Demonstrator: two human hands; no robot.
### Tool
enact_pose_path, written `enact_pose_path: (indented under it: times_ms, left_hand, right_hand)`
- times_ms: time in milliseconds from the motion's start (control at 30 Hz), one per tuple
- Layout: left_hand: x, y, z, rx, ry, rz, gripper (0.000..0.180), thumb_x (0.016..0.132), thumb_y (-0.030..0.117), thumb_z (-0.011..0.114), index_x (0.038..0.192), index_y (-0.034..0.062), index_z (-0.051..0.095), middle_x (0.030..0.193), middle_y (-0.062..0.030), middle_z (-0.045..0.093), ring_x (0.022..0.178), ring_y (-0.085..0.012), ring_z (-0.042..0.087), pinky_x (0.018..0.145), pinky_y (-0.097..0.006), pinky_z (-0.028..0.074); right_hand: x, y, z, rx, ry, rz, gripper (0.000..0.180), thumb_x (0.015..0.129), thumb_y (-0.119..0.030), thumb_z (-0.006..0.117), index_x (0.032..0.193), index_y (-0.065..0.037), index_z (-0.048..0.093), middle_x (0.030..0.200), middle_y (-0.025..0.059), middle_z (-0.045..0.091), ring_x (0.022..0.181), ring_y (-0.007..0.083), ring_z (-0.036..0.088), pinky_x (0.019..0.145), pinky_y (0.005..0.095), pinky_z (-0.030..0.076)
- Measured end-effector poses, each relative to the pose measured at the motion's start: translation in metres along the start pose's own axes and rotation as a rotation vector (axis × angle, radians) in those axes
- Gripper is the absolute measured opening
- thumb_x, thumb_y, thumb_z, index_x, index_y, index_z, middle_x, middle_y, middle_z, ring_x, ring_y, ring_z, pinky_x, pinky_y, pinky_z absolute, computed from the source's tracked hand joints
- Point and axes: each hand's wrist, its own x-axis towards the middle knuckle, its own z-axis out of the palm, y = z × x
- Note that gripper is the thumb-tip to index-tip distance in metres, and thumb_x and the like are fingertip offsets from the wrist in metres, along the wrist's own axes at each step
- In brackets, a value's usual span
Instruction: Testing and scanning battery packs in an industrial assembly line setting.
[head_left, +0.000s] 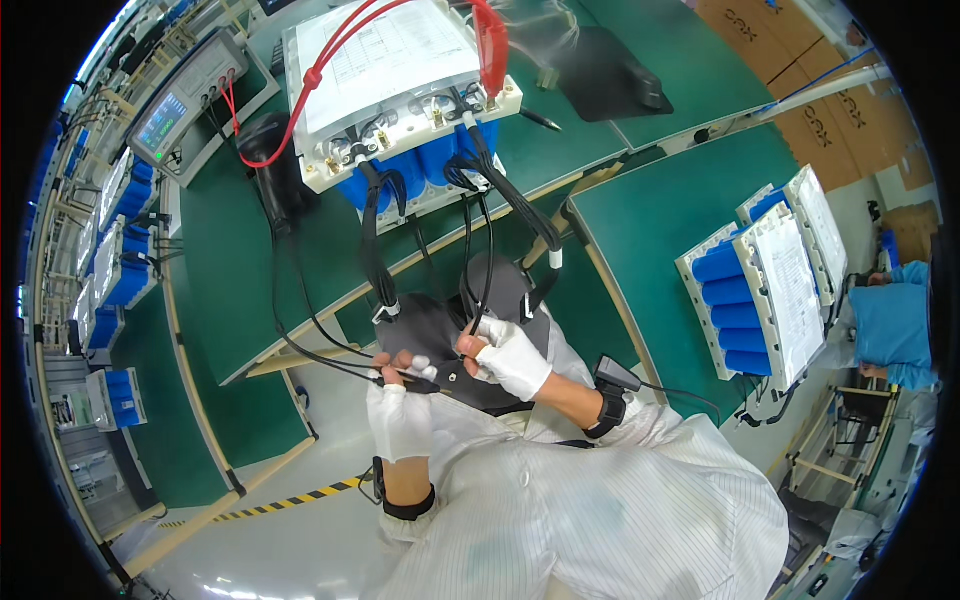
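Left hand (pixel 398 412) pinches a black cable (pixel 330 355), right hand (pixel 508 355) apparently pinches another cable (pixel 485 265), both hanging from the white pack (pixel 400 95) of blue cells (pixel 410 170) on the bench (pixel 230 270).

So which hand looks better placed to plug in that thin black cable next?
Probably the left hand: its fingers already pinch the thin black cable by its end. The right hand is busy with another black wire.

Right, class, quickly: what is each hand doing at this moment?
Left hand: closed on a thin black cable.
Right hand: fingers pinched on a black cable from the battery pack.
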Motion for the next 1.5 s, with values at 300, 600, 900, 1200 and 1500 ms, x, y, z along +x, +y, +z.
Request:
enact_pose_path:
  times_ms: [300, 600, 900, 1200, 1500]
  left_hand:
    - [0.013, 0.003, 0.016, -0.048, -0.152, 0.051, 0.016, 0.097, 0.021, 0.048, 0.104, 0.0066, 0.046, 0.095, -0.0106, 0.052, 0.089, -0.0236, 0.054, 0.083, -0.038, 0.047]
    - [0.006, 0.0, 0.017, 0.148, -0.158, 0.093, 0.025, 0.096, 0.023, 0.051, 0.114, 0.0046, 0.047, 0.103, -0.0093, 0.055, 0.091, -0.0184, 0.053, 0.084, -0.035, 0.044]
    - [0.021, 0.003, 0.007, -0.07, -0.019, -0.004, 0.037, 0.088, 0.027, 0.063, 0.111, 0.0034, 0.046, 0.088, -0.0112, 0.052, 0.079, -0.0248, 0.052, 0.07, -0.042, 0.047]
    - [0.004, 0.002, 0.027, -0.108, 0.045, 0.009, 0.016, 0.093, 0.01, 0.055, 0.101, -0.0012, 0.048, 0.085, -0.0095, 0.051, 0.077, -0.0218, 0.048, 0.069, -0.038, 0.045]
    - [0.008, 0.0, 0.03, -0.068, 0.1, -0.001, 0.012, 0.093, 0.012, 0.054, 0.096, 0.0, 0.052, 0.086, -0.0098, 0.054, 0.077, -0.0218, 0.05, 0.068, -0.037, 0.046]
  right_hand:
    - [-0.002, -0.003, -0.001, 0.033, -0.036, -0.044, 0.016, 0.092, -0.019, 0.054, 0.091, -0.003, 0.053, 0.065, 0.0012, 0.053, 0.053, 0.0056, 0.044, 0.046, 0.0208, 0.033]
    - [-0.002, -0.001, -0.006, 0.033, 0.003, -0.127, 0.016, 0.091, -0.023, 0.059, 0.092, -0.007, 0.057, 0.065, -0.0007, 0.055, 0.053, 0.0047, 0.045, 0.046, 0.0208, 0.034]
    - [0.063, -0.134, -0.143, -0.415, 1.116, -1.025, 0.023, 0.071, 0.005, 0.053, 0.092, -0.004, 0.059, 0.086, 0.0098, 0.056, 0.082, 0.023, 0.055, 0.077, 0.0332, 0.046]
    - [0.088, -0.242, -0.221, -1.164, 1.433, -0.61, 0.056, 0.068, -0.031, 0.075, 0.121, -0.02, 0.058, 0.131, 0.0184, 0.04, 0.12, 0.037, 0.038, 0.097, 0.0468, 0.037]
    - [0.092, -0.24, -0.228, -1.242, 1.369, -0.532, 0.049, 0.071, -0.028, 0.072, 0.119, -0.026, 0.06, 0.129, 0.0184, 0.045, 0.118, 0.035, 0.043, 0.094, 0.045, 0.04]
